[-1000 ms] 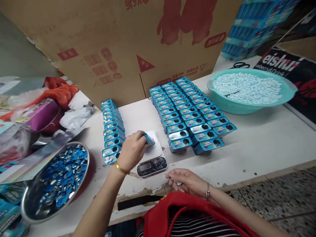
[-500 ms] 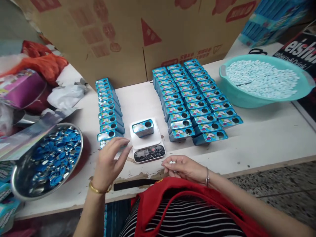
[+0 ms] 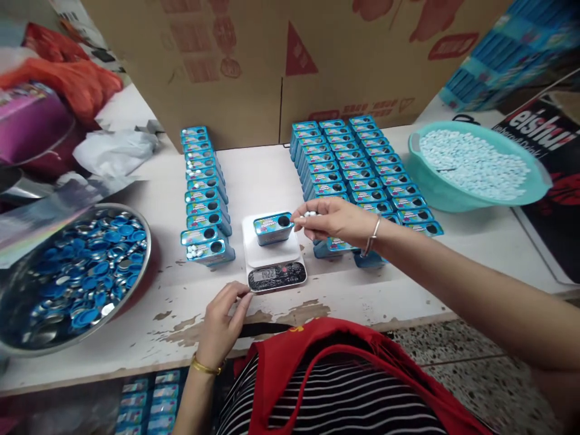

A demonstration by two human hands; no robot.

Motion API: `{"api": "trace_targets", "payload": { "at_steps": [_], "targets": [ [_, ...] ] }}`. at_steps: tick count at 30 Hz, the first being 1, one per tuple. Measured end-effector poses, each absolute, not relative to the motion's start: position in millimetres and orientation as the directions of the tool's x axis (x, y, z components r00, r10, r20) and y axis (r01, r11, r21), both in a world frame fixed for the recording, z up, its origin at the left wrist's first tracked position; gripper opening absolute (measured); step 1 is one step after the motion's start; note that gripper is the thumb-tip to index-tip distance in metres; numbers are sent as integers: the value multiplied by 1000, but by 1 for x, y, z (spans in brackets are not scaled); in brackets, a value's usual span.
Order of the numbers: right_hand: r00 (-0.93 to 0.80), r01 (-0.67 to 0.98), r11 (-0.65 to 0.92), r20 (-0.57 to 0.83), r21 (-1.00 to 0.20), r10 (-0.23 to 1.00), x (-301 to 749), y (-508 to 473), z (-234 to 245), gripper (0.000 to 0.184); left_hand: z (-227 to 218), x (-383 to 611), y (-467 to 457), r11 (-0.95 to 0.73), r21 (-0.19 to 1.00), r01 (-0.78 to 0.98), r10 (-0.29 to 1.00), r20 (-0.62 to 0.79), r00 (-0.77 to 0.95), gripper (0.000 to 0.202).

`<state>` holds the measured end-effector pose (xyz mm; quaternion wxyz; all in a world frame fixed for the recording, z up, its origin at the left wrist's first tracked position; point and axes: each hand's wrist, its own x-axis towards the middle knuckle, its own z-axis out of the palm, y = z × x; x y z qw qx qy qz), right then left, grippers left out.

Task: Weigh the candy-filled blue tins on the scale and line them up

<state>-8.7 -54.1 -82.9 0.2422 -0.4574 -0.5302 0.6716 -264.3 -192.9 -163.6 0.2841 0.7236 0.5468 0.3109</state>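
A blue printed tin [image 3: 272, 228] with a round dark opening in its lid stands on a white kitchen scale [image 3: 254, 257]. My right hand [image 3: 333, 220] is closed around several small white candies [image 3: 310, 214], its fingertips at the tin's right end beside the opening. My left hand [image 3: 224, 320] rests low on the table, fingers loosely bent and apart, the tips near the scale's front left corner. It holds nothing that I can see. The scale's display [image 3: 264, 274] shows digits.
A row of tins [image 3: 203, 207] stands left, some topped with white candies; several rows [image 3: 356, 163] stand right. A steel bowl [image 3: 147, 260] holds blue caps. A turquoise basin [image 3: 453, 202] holds many candies. A large cardboard box [image 3: 254, 115] stands behind.
My right hand has moved up and forward from the table edge to the tin on the scale. My left hand has drawn back below the scale. The display has gone from zero to a larger number.
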Motion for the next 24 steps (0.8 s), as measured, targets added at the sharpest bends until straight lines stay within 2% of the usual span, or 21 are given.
{"api": "trace_targets", "payload": {
  "at_steps": [3, 6, 11, 16, 19, 22, 24],
  "targets": [
    [-440, 308, -221, -344, -925, 830, -18, -40, -75, 7, -167, -265, -191, -251, 752, 609, 966, 152, 211, 10],
    [-425, 488, -55, -293, -871, 856, -26, -33, -67, 9, -171, -263, -189, -261, 757, 599, 962, 156, 222, 11],
    [-466, 739, 227, -239, -634, 852, -40, -27, -62, 12, -176, -257, -187, -264, 765, 588, 961, 154, 231, 13],
    [-511, 815, 385, -223, -432, 830, -49, -27, -62, 19, -179, -257, -187, -270, 759, 592, 958, 154, 240, 15],
    [-532, 827, 434, -251, -357, 808, -52, -28, -61, 25, -181, -258, -188, -273, 753, 599, 957, 153, 244, 14],
    [-546, 821, 458, -238, -341, 803, -55, -28, -60, 26, -181, -258, -187, -268, 753, 602, 959, 148, 242, 14],
    [-551, 796, 446, -187, -408, 813, -54, -27, -59, 22, -180, -257, -186, -261, 759, 597, 960, 140, 242, 15]
  ]
}}
